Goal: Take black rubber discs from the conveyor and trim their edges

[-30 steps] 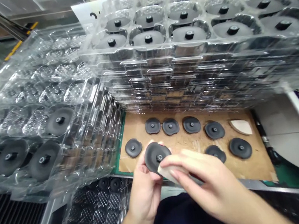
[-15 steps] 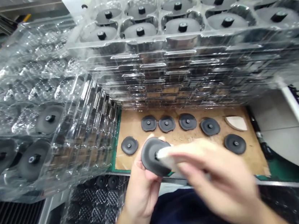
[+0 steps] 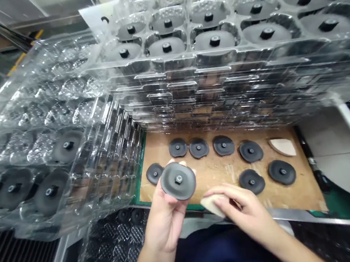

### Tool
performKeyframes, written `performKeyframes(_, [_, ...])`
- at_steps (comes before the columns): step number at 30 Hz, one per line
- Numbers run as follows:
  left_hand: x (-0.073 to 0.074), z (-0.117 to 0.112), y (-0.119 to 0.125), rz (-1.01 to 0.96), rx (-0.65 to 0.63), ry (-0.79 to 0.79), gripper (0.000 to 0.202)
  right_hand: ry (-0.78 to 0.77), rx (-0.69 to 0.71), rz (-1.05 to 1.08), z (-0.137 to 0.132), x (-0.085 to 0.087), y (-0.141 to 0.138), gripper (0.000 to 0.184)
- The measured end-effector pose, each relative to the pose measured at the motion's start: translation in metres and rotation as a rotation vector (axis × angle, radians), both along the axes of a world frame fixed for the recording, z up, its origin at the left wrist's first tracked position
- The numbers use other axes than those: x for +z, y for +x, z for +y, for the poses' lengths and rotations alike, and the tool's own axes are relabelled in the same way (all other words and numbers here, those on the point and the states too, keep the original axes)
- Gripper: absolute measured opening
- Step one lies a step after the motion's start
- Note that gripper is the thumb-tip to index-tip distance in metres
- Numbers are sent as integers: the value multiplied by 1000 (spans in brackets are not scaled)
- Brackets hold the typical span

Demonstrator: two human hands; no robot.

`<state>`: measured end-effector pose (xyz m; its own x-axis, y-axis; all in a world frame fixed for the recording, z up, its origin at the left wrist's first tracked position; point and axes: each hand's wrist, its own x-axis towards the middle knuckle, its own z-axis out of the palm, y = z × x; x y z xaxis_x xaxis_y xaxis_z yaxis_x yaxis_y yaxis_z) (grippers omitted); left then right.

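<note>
My left hand (image 3: pixel 168 219) holds up a dark grey rounded disc (image 3: pixel 173 186) with a short stub at its centre, gripped by the rim with the face toward me. In my right hand (image 3: pixel 243 205) is a cream-coloured flat pad (image 3: pixel 212 204), pinched between thumb and fingers, a little right of the disc and apart from it. Several similar discs lie stub up on a brown board (image 3: pixel 212 173), among them one disc (image 3: pixel 252 181) just beyond my right hand and another disc (image 3: pixel 154 174) behind my left.
A second cream pad (image 3: pixel 283 146) rests at the board's right. Behind the board rises a tall stack of clear plastic trays (image 3: pixel 188 86), discs in its top pockets. Another clear tray stack (image 3: pixel 81 176) stands at the left. A dark tray (image 3: pixel 112 245) sits low at front left.
My right hand has drawn the pad off the disc's centre, down and to the right. The disc in my left hand now faces me more squarely. The view has shifted slightly.
</note>
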<state>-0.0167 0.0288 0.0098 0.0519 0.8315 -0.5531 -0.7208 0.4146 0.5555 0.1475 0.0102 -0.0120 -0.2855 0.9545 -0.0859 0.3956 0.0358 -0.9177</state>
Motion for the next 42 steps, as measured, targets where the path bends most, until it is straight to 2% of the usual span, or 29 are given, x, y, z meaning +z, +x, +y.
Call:
performKeyframes(3, [1,2,0,-20,-14,-3,67,4,-129,-101,-11,-40,7,23])
performKeyframes(5, [2,3,2,-25,-34,-13,64,14,-141,-112,-8,-48,9,22])
performKeyframes(7, [3,3,4,-11,-40,-18,60,34,-179,-105,2,-33,9,21])
performKeyframes(10, [4,-1,9,15,-44,13,58,138,-284,-57,19,16,2,23])
performKeyframes(11, [4,-3,9,22,-57,25,57,233,-307,-20,23,32,-2,24])
performKeyframes(13, [4,-6,10,23,-106,34,53,410,-177,3,26,58,-12,26])
performKeyframes(14, [3,-7,9,24,-126,26,50,444,-91,8,27,65,-16,26])
performKeyframes(16, [2,-9,8,44,-135,-12,43,375,89,8,27,72,-21,23])
performKeyframes(18, [2,-10,8,58,-126,-47,42,275,176,-6,29,70,-23,20])
performKeyframes(19, [2,-10,10,50,-140,-48,43,278,154,-32,30,69,-24,20])
performKeyframes(22, [5,-11,14,-13,-210,-14,39,418,14,-102,32,67,-24,24])
performKeyframes(24, [8,-11,14,-29,-211,-5,36,396,97,-48,29,70,-19,24])
performKeyframes(26, [10,-10,10,-41,-212,-19,39,281,212,-3,22,73,-9,22])
performKeyframes(28, [8,-9,6,-73,-250,-24,44,220,202,-63,16,76,2,21])
performKeyframes(31, [5,-8,3,-116,-273,-8,47,344,147,-230,18,75,13,24])
performKeyframes(34, [9,-7,1,-131,-271,17,49,483,145,-244,30,68,14,34])
performKeyframes(36, [14,-6,-1,-166,-310,28,50,452,81,-176,37,59,13,33])
performKeyframes(38, [18,-7,-4,-203,-338,21,50,338,-41,-104,36,48,13,27])
performKeyframes(42, [17,-8,-7,-249,-331,0,50,74,-271,-40,10,16,17,23])
